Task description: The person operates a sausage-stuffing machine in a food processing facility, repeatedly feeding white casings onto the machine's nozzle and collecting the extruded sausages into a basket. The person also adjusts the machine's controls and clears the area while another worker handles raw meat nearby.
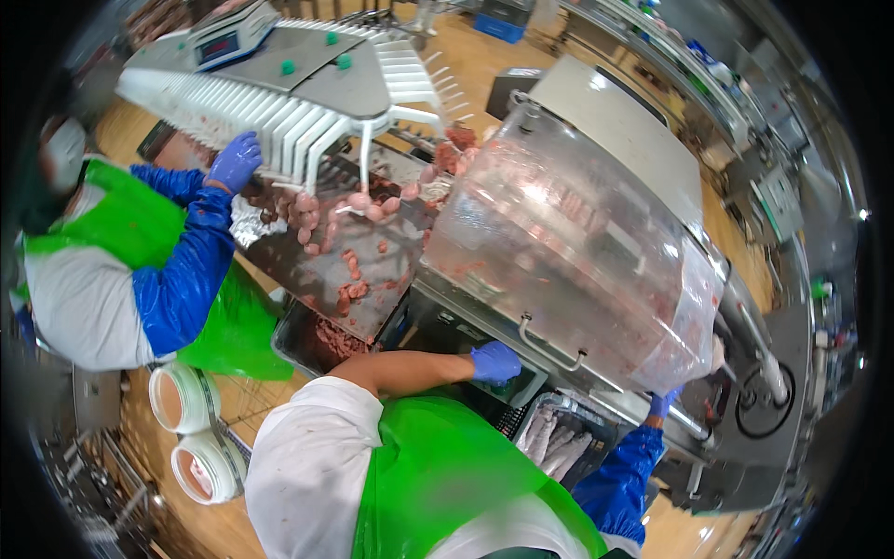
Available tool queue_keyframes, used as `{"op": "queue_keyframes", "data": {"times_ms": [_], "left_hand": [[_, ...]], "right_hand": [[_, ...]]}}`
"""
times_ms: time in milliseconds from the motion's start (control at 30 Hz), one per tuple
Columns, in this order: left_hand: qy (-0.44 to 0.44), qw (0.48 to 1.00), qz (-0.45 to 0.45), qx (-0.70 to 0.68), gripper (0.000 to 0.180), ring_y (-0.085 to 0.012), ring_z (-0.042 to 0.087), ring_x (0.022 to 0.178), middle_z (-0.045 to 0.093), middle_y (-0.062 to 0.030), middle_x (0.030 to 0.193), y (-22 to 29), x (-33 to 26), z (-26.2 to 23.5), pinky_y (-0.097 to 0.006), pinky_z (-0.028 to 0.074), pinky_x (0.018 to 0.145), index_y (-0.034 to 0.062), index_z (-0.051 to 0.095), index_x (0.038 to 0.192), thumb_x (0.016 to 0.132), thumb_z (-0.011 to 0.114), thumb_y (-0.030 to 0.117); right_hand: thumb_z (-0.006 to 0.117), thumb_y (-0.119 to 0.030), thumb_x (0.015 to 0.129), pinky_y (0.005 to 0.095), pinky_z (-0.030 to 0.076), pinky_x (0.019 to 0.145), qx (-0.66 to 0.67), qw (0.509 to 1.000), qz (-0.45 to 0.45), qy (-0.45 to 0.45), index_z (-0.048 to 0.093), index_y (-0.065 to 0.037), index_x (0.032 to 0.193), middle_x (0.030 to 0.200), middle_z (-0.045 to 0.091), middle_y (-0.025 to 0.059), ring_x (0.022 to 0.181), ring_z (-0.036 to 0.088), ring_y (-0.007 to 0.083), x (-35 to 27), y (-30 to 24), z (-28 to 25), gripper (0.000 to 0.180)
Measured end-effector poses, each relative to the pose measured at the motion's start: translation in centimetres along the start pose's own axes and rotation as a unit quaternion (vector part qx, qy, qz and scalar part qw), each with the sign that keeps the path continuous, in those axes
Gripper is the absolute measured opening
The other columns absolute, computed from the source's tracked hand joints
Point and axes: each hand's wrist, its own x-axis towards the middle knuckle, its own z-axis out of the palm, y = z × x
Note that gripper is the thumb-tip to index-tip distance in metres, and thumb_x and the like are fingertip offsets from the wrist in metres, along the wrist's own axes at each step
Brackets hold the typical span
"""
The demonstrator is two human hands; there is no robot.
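Note:
My left hand (495, 363), in a blue glove, is against the control panel (526, 384) on the front of a sausage-linking machine. Its fingers look curled in, with nothing visible in them. At the machine's right end, my right hand (665, 402) is beside a clear plastic sheet (684, 349) and a metal tube (689, 424); its fingers are mostly hidden. A clear cover (549, 242) with a metal handle (549, 347) encloses the machine. Linked sausages (372, 210) hang from its left end over a stained steel table (372, 270).
A co-worker (121, 252) at left reaches a gloved hand to a rack of white hooks (270, 130), with a scale (228, 42) above. A bin of ground meat (331, 340), a crate of pale casing sticks (559, 443) and two white buckets (200, 470) stand near me.

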Motion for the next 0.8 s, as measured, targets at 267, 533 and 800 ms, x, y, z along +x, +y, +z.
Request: {"op": "queue_keyframes", "data": {"times_ms": [267,533,800], "left_hand": [[0.024,0.999,0.027,0.008,0.02,-0.0359,0.062,0.065,0.063,-0.0175,0.071,-0.9,-0.3,0.1,-0.045,0.049,0.057,0.0065,0.068,0.073,0.065,0.06,0.023],[-0.029,0.999,0.003,-0.011,0.021,-0.037,0.061,0.068,0.062,-0.0211,0.073,-0.1,0.4,0.2,-0.048,0.047,0.061,0.0035,0.066,0.076,0.072,0.057,0.022],[-0.128,0.985,-0.118,-0.002,0.026,-0.0368,0.06,0.073,0.062,-0.019,0.078,2.0,0.5,-1.7,-0.047,0.045,0.062,0.0064,0.064,0.078,0.078,0.057,0.031]], "right_hand": [[0.067,-0.022,0.068,0.0433,0.049,0.064,-0.001,1.0,-0.019,-0.024,0.067,-0.01,0.088,0.079,0.066,0.0127,0.072,0.063,0.0323,0.8,-0.6,0.0,0.024],[0.066,-0.023,0.069,0.0431,0.049,0.064,0.054,0.996,-0.075,-0.015,0.067,-0.01,0.091,0.08,0.066,0.0132,0.074,0.063,0.0327,-0.2,0.9,0.9,0.026],[0.05,-0.017,0.081,0.0439,0.037,0.095,0.089,0.983,0.014,0.162,0.061,-0.004,0.108,0.115,0.058,0.0182,0.11,0.051,0.0349,-4.0,4.7,-4.2,0.031]]}}
